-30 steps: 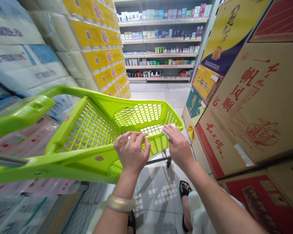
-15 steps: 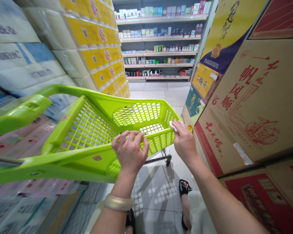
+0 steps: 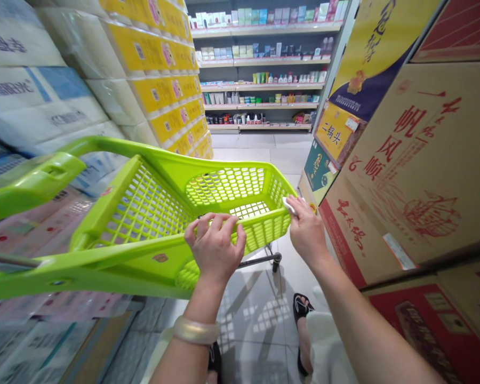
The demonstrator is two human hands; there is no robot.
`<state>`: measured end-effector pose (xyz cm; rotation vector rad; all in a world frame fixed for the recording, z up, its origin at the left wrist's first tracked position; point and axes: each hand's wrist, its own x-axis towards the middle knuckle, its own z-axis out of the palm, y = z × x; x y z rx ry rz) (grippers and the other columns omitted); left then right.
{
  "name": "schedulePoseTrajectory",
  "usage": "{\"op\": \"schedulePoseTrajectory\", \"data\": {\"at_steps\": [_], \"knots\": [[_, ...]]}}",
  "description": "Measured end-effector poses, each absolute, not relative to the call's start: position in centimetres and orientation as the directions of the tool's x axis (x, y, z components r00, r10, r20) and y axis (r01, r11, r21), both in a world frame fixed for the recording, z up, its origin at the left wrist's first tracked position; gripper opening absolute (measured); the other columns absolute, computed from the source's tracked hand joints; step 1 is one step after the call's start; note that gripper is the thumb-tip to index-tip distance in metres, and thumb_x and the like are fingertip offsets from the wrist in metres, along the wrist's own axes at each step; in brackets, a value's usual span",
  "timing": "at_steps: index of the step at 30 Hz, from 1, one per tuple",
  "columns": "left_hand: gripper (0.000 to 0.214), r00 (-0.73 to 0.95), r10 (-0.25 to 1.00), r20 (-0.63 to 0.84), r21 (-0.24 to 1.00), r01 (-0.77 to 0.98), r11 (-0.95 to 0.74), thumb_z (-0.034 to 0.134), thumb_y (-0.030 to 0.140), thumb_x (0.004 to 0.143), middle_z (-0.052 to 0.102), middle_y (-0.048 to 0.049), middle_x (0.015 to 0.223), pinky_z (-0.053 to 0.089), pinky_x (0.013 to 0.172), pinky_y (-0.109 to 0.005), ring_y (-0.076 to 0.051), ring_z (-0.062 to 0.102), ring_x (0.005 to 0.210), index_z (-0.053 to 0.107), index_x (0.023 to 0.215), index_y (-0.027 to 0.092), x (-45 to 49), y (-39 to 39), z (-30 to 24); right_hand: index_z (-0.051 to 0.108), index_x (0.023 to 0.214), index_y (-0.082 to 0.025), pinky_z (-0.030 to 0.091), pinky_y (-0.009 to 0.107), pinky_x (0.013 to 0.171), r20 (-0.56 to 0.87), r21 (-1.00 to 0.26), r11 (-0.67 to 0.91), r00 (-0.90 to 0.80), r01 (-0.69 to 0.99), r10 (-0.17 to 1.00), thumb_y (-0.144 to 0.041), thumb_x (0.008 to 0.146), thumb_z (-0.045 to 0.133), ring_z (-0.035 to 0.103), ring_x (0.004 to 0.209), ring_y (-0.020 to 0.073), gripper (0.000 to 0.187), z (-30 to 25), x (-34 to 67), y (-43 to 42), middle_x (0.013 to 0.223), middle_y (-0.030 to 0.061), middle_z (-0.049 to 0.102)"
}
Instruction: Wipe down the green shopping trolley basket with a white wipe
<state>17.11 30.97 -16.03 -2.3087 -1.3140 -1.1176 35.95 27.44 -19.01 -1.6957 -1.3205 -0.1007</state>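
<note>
A lime-green plastic shopping basket on wheels (image 3: 152,176) is tipped in front of me, its mesh inside bare. My left hand (image 3: 216,248) grips the near rim of the basket, fingers curled over the edge. My right hand (image 3: 306,229) presses a small white wipe (image 3: 288,204) against the basket's right front corner. A pale bangle (image 3: 196,330) circles my left wrist. The basket's long handle (image 3: 32,184) reaches out to the left.
Wrapped paper-goods packs (image 3: 44,101) and yellow boxes (image 3: 168,90) are stacked on the left. Large brown cartons (image 3: 416,170) crowd the right. A tiled aisle (image 3: 264,154) runs ahead to product shelves (image 3: 264,69). My sandalled foot (image 3: 302,312) stands below the basket.
My right hand has slid the wipe along the rim from the near right edge to the front right corner. My left hand has kept its grip on the rim.
</note>
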Motion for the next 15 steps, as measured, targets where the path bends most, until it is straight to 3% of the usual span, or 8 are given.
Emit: {"op": "schedulePoseTrajectory", "data": {"at_steps": [5,7,11,13,15], "knots": [[0.013,0.289,0.619,0.73,0.144,0.821,-0.553,0.058,0.031,0.089,0.074,-0.0005,0.091,0.024,0.098,-0.045,-0.026,0.058,0.104,0.069,0.087,0.025,17.2,31.0,-16.0,0.062,0.128,-0.021,0.038,0.044,0.116,0.661,-0.444,0.38,0.01,0.811,0.75,-0.005,0.088,0.039,0.049,0.134,0.019,0.048,-18.8,33.1,26.7,0.134,0.0056,0.062],[0.013,0.291,0.616,0.732,0.143,0.818,-0.557,0.058,0.03,0.089,0.074,0.0,0.091,0.024,0.097,-0.045,-0.026,0.058,0.103,0.07,0.087,0.025,17.2,31.1,-16.1,0.063,0.126,-0.021,0.039,0.044,0.114,0.653,-0.468,0.349,0.052,0.812,0.755,-0.005,0.088,0.039,0.052,0.132,0.0193,0.048,-18.8,33.7,26.9,0.133,0.006,0.064],[0.012,0.291,0.612,0.736,0.146,0.814,-0.563,0.059,0.03,0.088,0.074,0.0007,0.089,0.024,0.097,-0.044,-0.026,0.058,0.103,0.07,0.086,0.025,17.1,31.1,-16.1,0.069,0.117,-0.021,0.043,0.051,0.11,0.578,-0.605,0.061,0.386,0.794,0.719,-0.009,0.087,0.043,0.058,0.126,0.025,0.041,-19.1,36.1,27.6,0.123,0.0085,0.07],[0.012,0.289,0.608,0.739,0.145,0.814,-0.563,0.059,0.03,0.088,0.074,0.0005,0.089,0.024,0.097,-0.045,-0.026,0.058,0.103,0.069,0.085,0.025,17.1,31.2,-16.1,0.069,0.116,-0.019,0.042,0.051,0.111,0.588,-0.594,0.061,0.381,0.802,0.714,-0.01,0.087,0.043,0.058,0.126,0.0255,0.04,-19.2,35.9,27.5,0.123,0.01,0.069],[0.011,0.285,0.606,0.743,0.145,0.815,-0.561,0.059,0.03,0.088,0.074,0.0003,0.089,0.024,0.097,-0.045,-0.026,0.058,0.103,0.069,0.085,0.025,17.1,31.2,-16.1,0.067,0.121,-0.018,0.039,0.048,0.114,0.627,-0.538,0.173,0.255,0.825,0.736,-0.007,0.086,0.041,0.055,0.129,0.0231,0.044,-19.1,34.6,27.1,0.128,0.0096,0.066]]}}
